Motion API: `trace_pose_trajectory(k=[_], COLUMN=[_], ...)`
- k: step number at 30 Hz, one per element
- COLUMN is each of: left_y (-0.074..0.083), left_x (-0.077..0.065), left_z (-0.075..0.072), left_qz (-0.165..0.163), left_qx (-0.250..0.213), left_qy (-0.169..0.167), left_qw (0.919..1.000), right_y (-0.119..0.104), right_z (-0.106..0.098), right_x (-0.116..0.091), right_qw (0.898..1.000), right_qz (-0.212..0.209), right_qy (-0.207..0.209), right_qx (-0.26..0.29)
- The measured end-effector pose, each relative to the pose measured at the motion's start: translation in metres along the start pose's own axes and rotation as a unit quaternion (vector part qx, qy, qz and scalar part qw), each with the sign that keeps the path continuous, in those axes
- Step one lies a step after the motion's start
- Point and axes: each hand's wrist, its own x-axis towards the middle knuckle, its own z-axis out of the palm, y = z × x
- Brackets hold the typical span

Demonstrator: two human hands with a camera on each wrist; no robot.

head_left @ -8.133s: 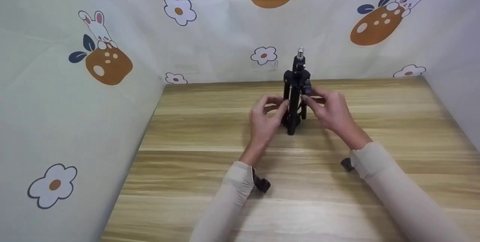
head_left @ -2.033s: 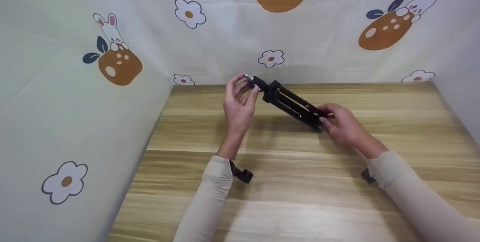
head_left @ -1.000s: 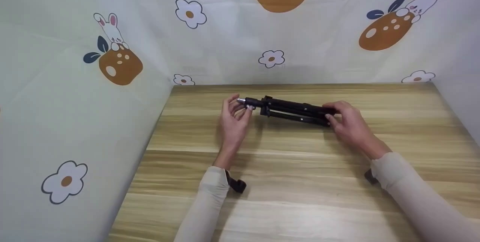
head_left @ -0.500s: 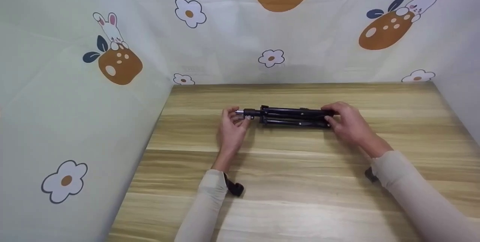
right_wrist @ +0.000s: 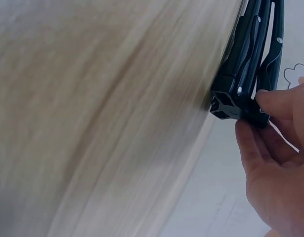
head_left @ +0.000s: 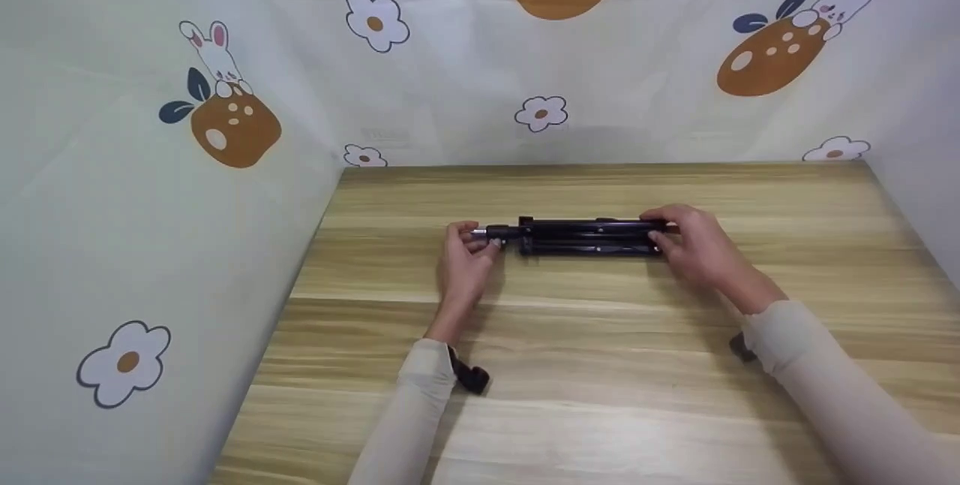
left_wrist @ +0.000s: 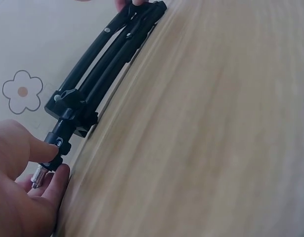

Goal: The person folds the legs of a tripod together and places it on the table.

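A black folded tripod (head_left: 592, 237) lies sideways across the wooden table, its legs drawn together and a silver stud at its left end. My left hand (head_left: 466, 263) pinches the neck by the stud between thumb and fingers; the left wrist view shows the thumb (left_wrist: 43, 149) on a small knob there. At the other end, my right hand (head_left: 697, 248) grips the leg ends. Seen from the right wrist, thumb and fingers close on one leg (right_wrist: 270, 69), and the hollow foot end (right_wrist: 225, 104) faces the camera. The legs look level with the tabletop, touching or nearly touching it.
The wood-grain table (head_left: 570, 365) extends toward me in front of the tripod. A pale cloth backdrop (head_left: 450, 72) printed with flowers, rabbits and orange fruit rises behind and at both sides. Black camera mounts (head_left: 471, 378) sit at both wrists.
Eight seconds ago the tripod stood upright between both hands. It was then tilted, stud end raised to the left, and has since been lowered flat, the left hand coming down with it.
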Motion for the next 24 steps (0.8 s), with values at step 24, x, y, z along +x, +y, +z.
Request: trace_pose_trajectory(k=[24], left_y=[0.0056], left_x=[0.0006], left_z=[-0.001], left_qz=[-0.008], left_qx=[0.031], left_qy=[-0.012], left_qw=[0.9994], right_y=[0.0034], right_z=[0.0001], right_x=[-0.0034], right_qw=[1.0], right_qz=[-0.009], right_qy=[0.01], right_qx=[0.009])
